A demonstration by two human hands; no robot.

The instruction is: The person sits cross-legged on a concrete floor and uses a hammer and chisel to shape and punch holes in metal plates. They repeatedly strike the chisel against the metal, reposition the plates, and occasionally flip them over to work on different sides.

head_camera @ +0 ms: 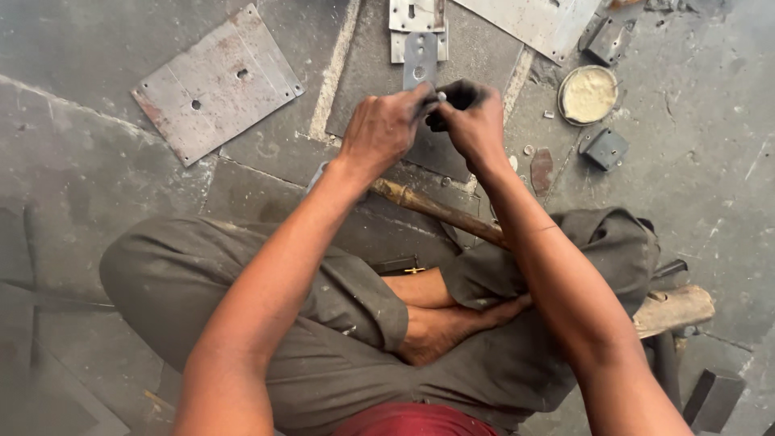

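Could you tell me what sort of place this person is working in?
Probably a small floor-level metal workshop. Drilled metal plates lie on the stone floor, a wooden-handled tool rests across the lap, and both hands, left hand and right hand, grip a small metal piece.

Everything here is pretty much grey: the dull grey stone floor (pixel 105 178), the flat square steel plate (pixel 216 83) with rusty brown blotches. The round shallow tin (pixel 588 94) is full of pale cream paste. The long wooden handle (pixel 440 211) is yellowish brown, the baggy trousers (pixel 323 323) olive-grey, and there's dark red cloth (pixel 412 421) at the waist.
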